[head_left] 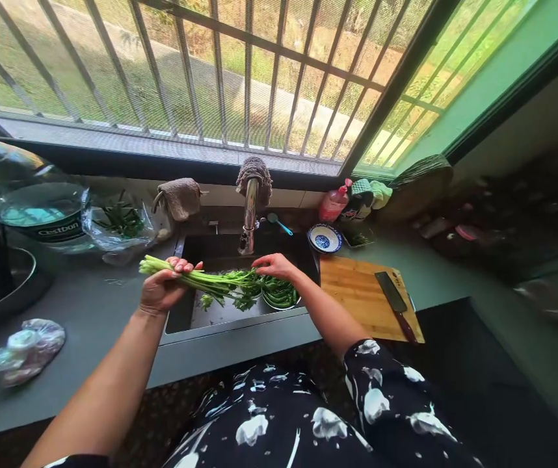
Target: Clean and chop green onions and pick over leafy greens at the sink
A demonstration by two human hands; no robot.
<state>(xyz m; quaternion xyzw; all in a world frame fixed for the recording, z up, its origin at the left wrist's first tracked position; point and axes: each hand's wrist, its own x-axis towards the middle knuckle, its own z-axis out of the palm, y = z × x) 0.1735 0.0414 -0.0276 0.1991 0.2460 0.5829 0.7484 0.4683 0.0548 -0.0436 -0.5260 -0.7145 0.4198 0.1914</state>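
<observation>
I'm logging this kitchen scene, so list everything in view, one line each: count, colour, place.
greens: one bunch, green, held over the sink
sink: one, steel, centre of counter
tap: one, steel, behind sink, cloth draped on top
metal bowl: one, holding greens, in sink
cutting board: one, wooden, right of sink
cleaver: one, dark blade, on cutting board
small bowl: one, blue and white, behind board
bottle: one, pink, by window
plastic bag: one, clear, left counter
left hand: grips the stem ends
right hand: on the leafy end
</observation>
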